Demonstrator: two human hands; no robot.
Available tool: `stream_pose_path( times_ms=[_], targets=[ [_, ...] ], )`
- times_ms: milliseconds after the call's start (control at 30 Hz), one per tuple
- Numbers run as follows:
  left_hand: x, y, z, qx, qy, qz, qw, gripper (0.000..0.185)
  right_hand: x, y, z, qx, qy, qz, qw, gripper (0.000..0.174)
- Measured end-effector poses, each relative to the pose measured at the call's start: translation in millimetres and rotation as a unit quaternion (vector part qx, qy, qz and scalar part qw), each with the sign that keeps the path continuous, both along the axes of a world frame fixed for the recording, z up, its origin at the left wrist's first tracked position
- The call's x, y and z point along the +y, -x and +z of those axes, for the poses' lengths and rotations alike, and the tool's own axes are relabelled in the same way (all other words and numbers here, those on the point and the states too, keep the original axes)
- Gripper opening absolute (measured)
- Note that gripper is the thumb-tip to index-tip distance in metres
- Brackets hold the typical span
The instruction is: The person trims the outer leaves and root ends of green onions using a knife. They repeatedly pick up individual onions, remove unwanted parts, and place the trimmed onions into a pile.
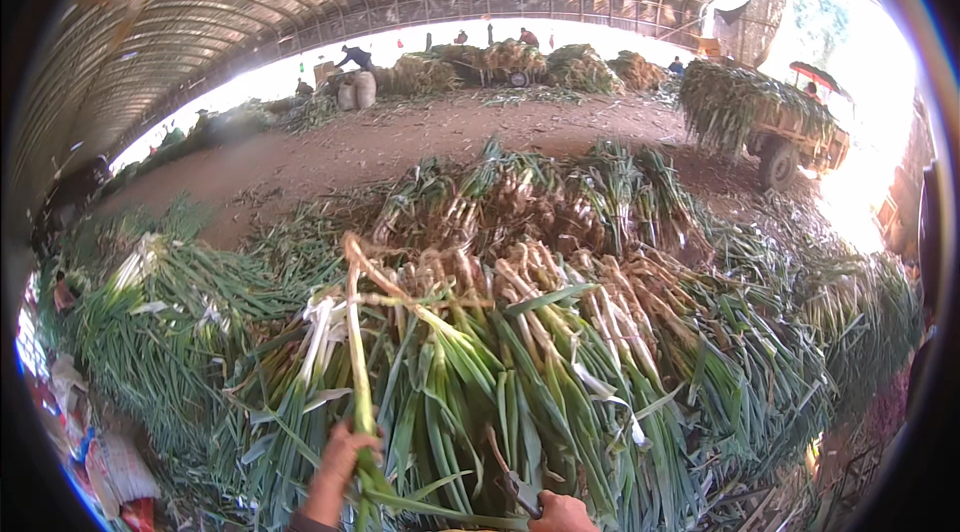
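My left hand [346,453] is closed around the green stem of a long leek-like plant [358,352], which stands nearly upright with its brownish root end at the top. At the lower middle, my right hand [561,513] grips a tool [523,493] with a dark handle and a thin, curved brownish part pointing up; its exact kind is unclear. Beneath and beyond both hands lies a large heap of green onions or leeks [465,359], pale stems and roots pointing away from me, green leaves towards me. A cluster of whiter stems [319,337] lies left of the held plant.
Bundled plants [517,194] stand behind the heap; another pile [150,307] lies left. Bare ground [465,123] stretches beyond. A loaded cart [780,112] stands at right. Farther back are a bending person [356,56], pale sacks [365,89] and more people. More sacks [120,468] lie at lower left.
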State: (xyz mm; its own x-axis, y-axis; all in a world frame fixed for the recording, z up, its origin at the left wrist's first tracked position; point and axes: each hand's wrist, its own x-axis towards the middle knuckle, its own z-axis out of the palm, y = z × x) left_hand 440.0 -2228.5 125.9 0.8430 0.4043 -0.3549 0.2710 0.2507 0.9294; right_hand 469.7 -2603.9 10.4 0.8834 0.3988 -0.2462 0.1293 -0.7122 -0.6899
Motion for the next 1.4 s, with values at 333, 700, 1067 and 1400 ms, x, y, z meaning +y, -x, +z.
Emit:
stream_pose_path(
  times_ms=[333,700,1067,1400],
  targets=[
    [48.1,54.3,-56.4,-0.032,0.255,0.037,0.966,0.061,93.6,12.3,30.9,0.008,0.051,0.093,0.994,0.034],
    [68.0,156.3,-66.5,0.019,0.097,-0.043,0.994,0.049,249.7,-122.8,56.8,-0.056,0.018,0.062,0.996,0.054],
    [86.6,288.5,33.4,0.029,0.132,-0.244,0.96,0.085,476.4,-182.8,32.5,-0.097,-0.032,-0.002,0.995,0.054],
    [90.8,196.8,-42.4,0.038,-0.008,-0.212,0.976,0.063,365.2,-258.0,-37.7,-0.042,0.032,0.244,0.968,0.045]
  ],
)
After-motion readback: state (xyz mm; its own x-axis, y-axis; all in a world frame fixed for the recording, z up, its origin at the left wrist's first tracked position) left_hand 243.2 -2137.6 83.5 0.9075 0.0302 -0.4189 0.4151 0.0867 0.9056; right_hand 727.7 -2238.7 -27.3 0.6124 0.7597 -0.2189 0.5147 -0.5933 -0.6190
